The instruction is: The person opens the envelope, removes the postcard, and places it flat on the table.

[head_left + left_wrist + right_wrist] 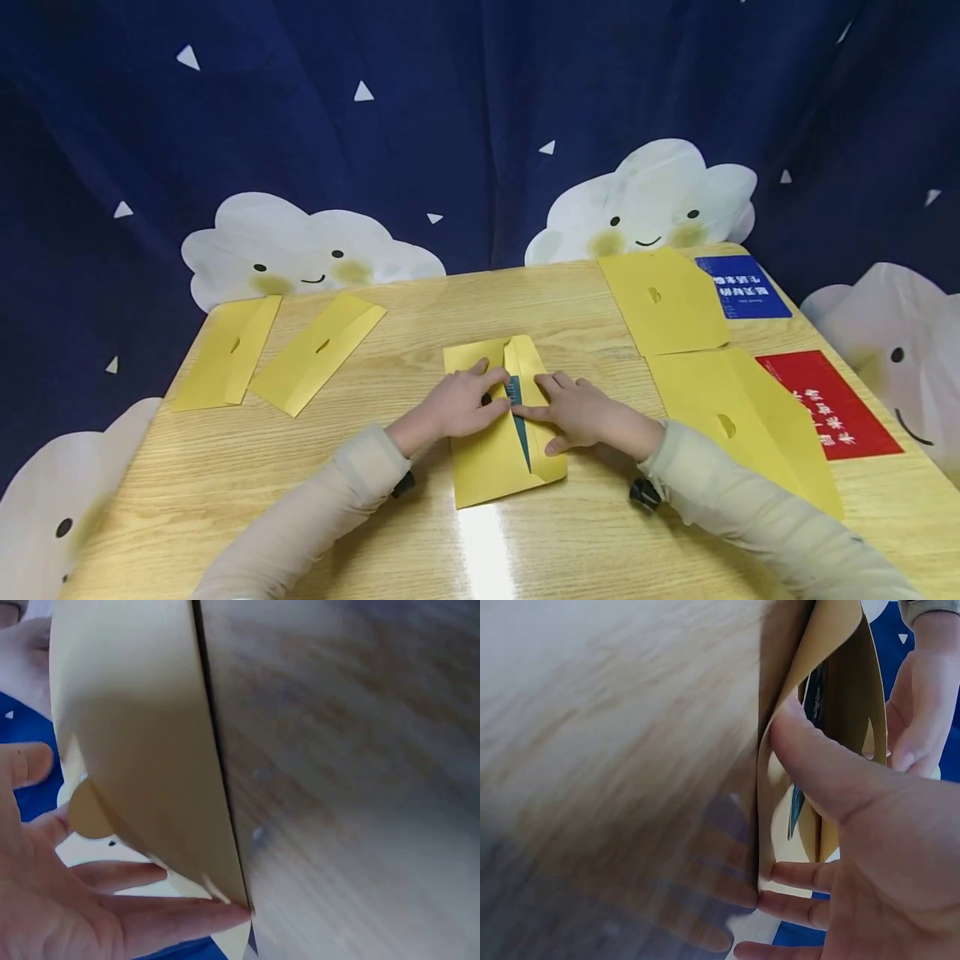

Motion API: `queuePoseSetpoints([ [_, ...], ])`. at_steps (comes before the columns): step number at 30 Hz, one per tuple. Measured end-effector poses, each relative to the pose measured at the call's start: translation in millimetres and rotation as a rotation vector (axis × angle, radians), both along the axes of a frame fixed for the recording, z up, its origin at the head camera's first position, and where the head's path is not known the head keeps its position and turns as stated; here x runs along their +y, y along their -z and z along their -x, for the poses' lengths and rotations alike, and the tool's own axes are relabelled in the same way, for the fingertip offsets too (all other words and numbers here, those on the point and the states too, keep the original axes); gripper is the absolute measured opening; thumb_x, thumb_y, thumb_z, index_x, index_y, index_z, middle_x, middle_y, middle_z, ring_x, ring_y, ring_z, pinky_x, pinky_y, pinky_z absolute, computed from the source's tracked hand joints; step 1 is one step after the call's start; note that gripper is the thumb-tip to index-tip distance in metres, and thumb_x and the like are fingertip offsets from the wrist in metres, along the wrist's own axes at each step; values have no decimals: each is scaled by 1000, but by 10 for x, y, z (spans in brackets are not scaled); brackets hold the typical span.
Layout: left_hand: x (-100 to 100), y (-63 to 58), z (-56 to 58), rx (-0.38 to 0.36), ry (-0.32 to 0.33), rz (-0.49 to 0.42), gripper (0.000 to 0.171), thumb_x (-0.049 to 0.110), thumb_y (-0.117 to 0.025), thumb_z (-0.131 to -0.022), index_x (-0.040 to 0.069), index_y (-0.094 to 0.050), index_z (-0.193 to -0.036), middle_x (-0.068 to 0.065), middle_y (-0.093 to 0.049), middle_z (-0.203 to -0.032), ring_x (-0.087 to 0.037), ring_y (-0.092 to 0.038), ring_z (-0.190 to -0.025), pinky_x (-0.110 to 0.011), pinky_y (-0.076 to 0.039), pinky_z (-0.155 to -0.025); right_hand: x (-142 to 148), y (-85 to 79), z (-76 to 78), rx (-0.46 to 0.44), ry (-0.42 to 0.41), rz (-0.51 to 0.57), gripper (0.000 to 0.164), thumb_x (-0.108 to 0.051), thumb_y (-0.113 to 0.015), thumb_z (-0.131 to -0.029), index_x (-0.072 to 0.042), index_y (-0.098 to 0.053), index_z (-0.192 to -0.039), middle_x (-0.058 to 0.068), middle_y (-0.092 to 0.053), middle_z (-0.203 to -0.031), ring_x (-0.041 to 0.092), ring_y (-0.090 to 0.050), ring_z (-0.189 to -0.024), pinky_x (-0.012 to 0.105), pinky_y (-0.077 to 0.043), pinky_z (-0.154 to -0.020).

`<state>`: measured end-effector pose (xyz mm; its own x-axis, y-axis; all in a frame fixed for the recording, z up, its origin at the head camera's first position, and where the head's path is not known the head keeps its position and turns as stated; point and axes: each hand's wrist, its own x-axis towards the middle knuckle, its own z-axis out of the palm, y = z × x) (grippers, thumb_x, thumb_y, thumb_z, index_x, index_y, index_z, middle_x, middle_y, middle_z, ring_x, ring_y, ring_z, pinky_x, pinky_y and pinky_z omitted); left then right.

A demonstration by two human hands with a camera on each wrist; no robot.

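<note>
A yellow envelope [476,471] lies on the table with its flap folded part way back at the right. In its opening a strip of a dark green card [521,425] shows; the rest of the card is hidden inside. My left hand [459,404] rests on the front panel with extended fingers, beside the half-round tab [91,810]. Spread fingers of my right hand [583,412] touch the flap, and the index finger reaches to the card. In the right wrist view, the right thumb [810,750] lies against the flap's edge, and the card [798,806] shows behind it.
Two folded yellow envelopes [225,358] [318,350] lie at the left of the wooden table [360,517]. At the right are two yellow envelopes [667,321] [720,400] with flaps unfolded, beside a blue card [742,287] and a red card [832,408]. A dark blue curtain [465,125] hangs behind.
</note>
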<state>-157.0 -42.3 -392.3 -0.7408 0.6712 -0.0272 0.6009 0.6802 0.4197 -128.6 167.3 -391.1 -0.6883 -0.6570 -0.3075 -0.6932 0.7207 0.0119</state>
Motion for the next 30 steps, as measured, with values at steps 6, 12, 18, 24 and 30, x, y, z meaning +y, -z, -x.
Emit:
queuePoseSetpoints([
  [6, 61, 12, -38, 53, -29, 3, 40, 48, -52, -86, 14, -51, -106, -31, -48, -123, -39, -58, -98, -59, -37, -89, 20, -6, -4, -23, 26, 55, 67, -48, -61, -80, -25, -40, -139, 24, -29, -138, 38, -31, -123, 55, -40, -85],
  [12, 68, 15, -38, 35, -60, -21, 34, 41, -56, -83, 15, -50, -104, -31, -47, -124, -34, -62, -84, -54, -40, -85, 30, 7, -6, -36, 37, 113, 70, -46, -64, -78, -21, -40, -138, 19, -23, -145, 40, -33, -122, 56, -40, -83],
  [18, 66, 21, -29, 35, -74, -38, 36, 39, -55, -83, 16, -52, -109, -30, -48, -124, -38, -60, -84, -48, -45, -72, 5, -15, 27, -81, 36, 95, 73, -44, -62, -82, -17, -33, -142, 15, -24, -147, 44, -31, -123, 57, -39, -85],
  [24, 63, 24, -41, 23, -100, -53, 36, 40, -55, -84, 14, -52, -109, -21, -54, -116, -20, -50, -56, -30, -41, -53, -94, 9, 17, -47, 55, 72, 66, -54, -48, -87, -16, -37, -141, 16, -32, -140, 41, -37, -113, 51, -44, -78],
  [30, 54, 45, -54, 25, -92, -46, 36, 40, -54, -85, 16, -52, -111, -25, -50, -122, -26, -54, -65, -36, -44, -59, -158, 62, -20, 14, 90, 57, 69, -57, -50, -85, -17, -39, -139, 15, -33, -137, 39, -38, -108, 53, -43, -76],
])
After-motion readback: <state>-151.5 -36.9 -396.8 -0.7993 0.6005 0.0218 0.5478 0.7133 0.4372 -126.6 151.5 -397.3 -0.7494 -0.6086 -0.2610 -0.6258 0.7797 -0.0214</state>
